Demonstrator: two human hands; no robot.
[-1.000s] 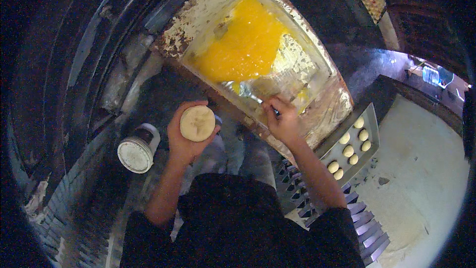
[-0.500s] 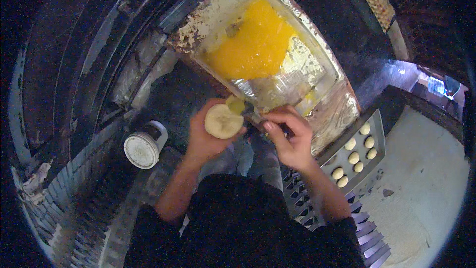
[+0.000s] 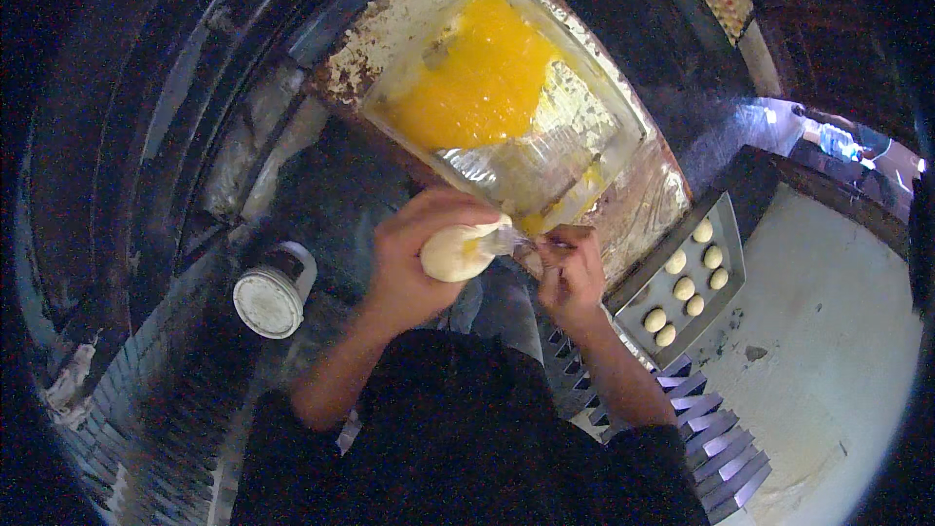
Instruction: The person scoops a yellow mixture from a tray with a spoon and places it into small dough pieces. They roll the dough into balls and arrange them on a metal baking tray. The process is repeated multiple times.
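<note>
Your left hand [image 3: 414, 258] curling around pale dough ball [image 3: 454, 251], palm cupping it just below tray of yellow filling [image 3: 487, 78]. Your right hand [image 3: 570, 273] pinching small tool [image 3: 506, 239], fingers closed, tip touching dough. Forearms bending inward, hands near together.

Colours and patterns, placed from the filling tray [image 3: 623, 102]:
- Filling tray: clear, glossy film lining; bright orange-yellow filling [image 3: 477, 78] in its far half; rim crusted off-white with rust-brown specks.
- Dough piece [image 3: 450, 253], just below the tray: pale cream, a yellow smear at one end.
- Baking sheet [image 3: 726, 244], lower right of the tray: grey metal, with pale cream dough balls [image 3: 685, 287] in two rows.
- Jar lid [image 3: 267, 302], lower left of the tray: white.
- Sleeves [image 3: 458, 448], below the tray: black.
</note>
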